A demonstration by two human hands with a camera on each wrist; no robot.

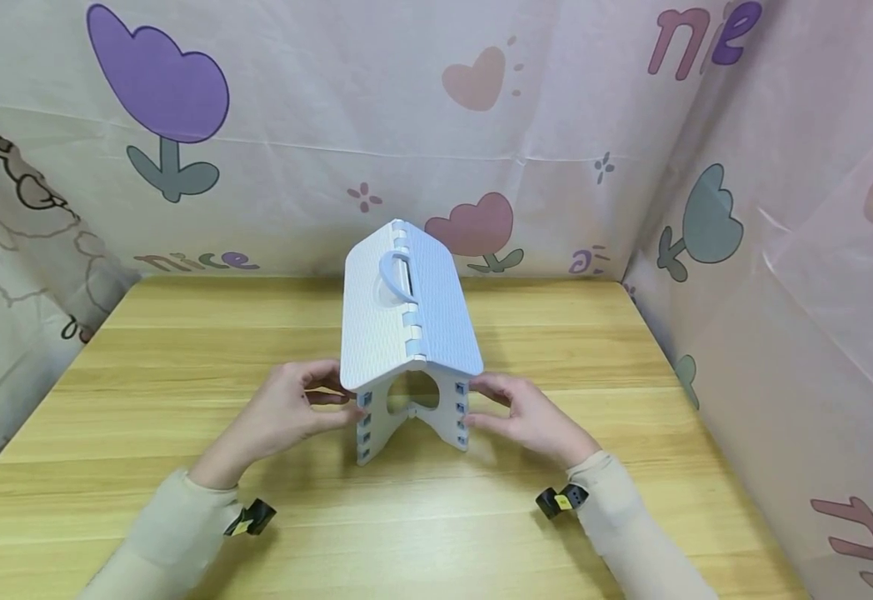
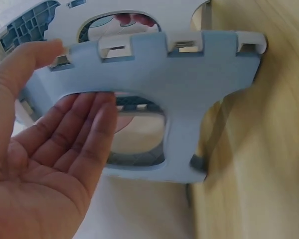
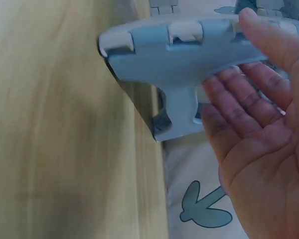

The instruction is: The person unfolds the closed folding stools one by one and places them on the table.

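A white and pale-blue folding step stool (image 1: pixel 442 292) stands half folded in the middle of the table, its textured top creased up like a roof. A pale-blue carry handle (image 1: pixel 385 268) sticks up beside the crease. My left hand (image 1: pixel 286 412) grips the left leg panel near its front hinged edge. In the left wrist view, its fingers (image 2: pixel 92 124) reach into the cut-out of the blue side panel (image 2: pixel 184 94), with the thumb over the hinge edge. On the opposite side my right hand (image 1: pixel 530 417) grips the right leg panel (image 3: pixel 182 64) likewise, thumb at the front hinge knuckles.
The wood-grain table (image 1: pixel 406 533) reaches back to a printed fabric backdrop (image 1: pixel 294 200), which also hangs along both sides. A small black wrist camera (image 1: pixel 256 517) sits at the left cuff, another camera (image 1: pixel 562 500) at the right cuff.
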